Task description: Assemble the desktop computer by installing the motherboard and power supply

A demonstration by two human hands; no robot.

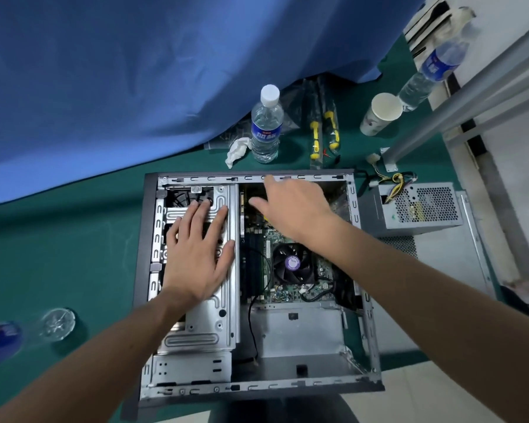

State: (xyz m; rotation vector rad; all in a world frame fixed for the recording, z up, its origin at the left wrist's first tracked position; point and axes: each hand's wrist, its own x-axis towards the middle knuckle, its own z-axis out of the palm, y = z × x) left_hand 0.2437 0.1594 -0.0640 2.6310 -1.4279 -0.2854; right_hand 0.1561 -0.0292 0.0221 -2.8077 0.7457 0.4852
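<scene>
An open case (153, 227) is lying on its side on a green table (74, 239), its inside facing up. The left hand (196, 251) is lying flat on the drive cage (208, 319) in the left half of the case, fingers straight and spread, gripping nothing. The right hand (290, 206) is reaching over the far end of the motherboard (287, 288), fingers loosely extended; it seems to be holding nothing, though its palm side is hidden, and whether the fingertips are touching the board or the case rim cannot be told. The motherboard is sitting inside the case, right of the cage, with its fan (292, 264) showing just below the right wrist. A black cable (251, 315) is running from the board down past the bare bay at the near end.

The power supply (422, 209) is standing outside the case, just beside its right wall, wires (394, 183) trailing from its top. Beyond the case are standing a water bottle (266, 126), a crumpled tissue (237, 151), yellow-handled screwdrivers (322, 132) and a paper cup (379, 114). A second bottle (431, 71) is lying further right. A blue cloth (135, 71) is hanging over the far left.
</scene>
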